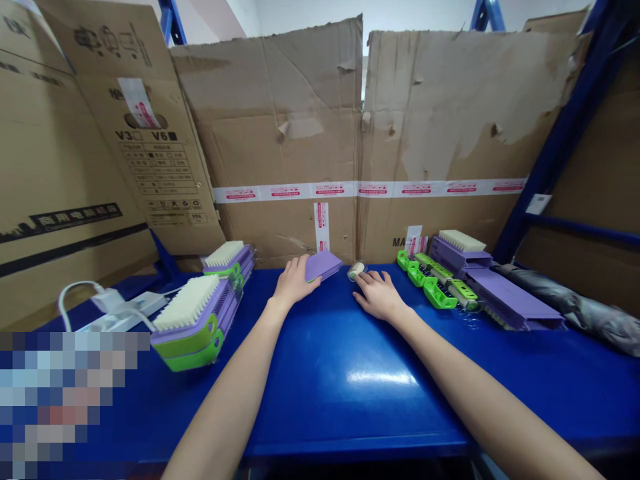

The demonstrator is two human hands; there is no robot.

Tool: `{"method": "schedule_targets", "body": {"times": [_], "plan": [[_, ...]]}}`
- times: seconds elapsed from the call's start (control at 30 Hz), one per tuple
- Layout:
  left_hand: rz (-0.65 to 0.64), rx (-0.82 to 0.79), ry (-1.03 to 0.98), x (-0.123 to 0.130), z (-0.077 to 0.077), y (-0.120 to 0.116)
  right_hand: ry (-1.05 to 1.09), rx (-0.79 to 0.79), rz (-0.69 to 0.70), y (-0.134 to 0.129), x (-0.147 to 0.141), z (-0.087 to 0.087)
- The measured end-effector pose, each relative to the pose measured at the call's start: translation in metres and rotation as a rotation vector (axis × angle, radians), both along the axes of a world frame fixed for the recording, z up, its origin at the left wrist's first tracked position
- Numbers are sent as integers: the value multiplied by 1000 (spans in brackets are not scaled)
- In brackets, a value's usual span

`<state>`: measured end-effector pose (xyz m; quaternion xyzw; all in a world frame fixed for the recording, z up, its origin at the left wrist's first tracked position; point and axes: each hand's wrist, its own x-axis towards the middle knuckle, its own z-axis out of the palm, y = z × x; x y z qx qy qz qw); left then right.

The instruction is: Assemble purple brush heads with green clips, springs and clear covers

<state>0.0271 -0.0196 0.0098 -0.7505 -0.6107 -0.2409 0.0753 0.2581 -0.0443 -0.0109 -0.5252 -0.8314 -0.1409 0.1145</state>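
Observation:
Near the back of the blue table, my left hand [294,281] is closed around the end of a purple brush body [323,265]. Its smooth purple face is up, a sliver of green shows by my thumb, and no bristles are visible. To its right, my right hand [379,293] lies with its fingers spread, the fingertips touching a small round cream-coloured object [357,270] with a clear rim. That object looks like a small roll of tape, but the fingers partly cover it.
Purple-and-green brushes [193,320] with cream bristles lie at the left, beside a white power strip [125,312]. At the right are green clip-like parts [434,287], purple brush bodies [515,297] and a grey wrapped bundle [575,310]. Cardboard sheets [280,147] stand behind.

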Motion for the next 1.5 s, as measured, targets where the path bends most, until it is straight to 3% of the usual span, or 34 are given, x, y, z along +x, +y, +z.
{"method": "schedule_targets", "body": {"times": [0.27, 0.67, 0.97, 1.23, 1.5], "plan": [[-136, -72, -174, 2, -5, 3, -1, 11, -70, 1, 2, 1], [-351, -195, -355, 17, -1, -2, 55, -52, -168, 4, 6, 1], [-460, -486, -718, 6, 7, 1, 223, -27, -250, 10, 22, -1], [-561, -659, -831, 1, 8, -2, 407, 17, 134, 7, 19, 4], [-570, -695, -789, 8, 9, -4, 431, 16, 202, 5, 17, 5]]}}
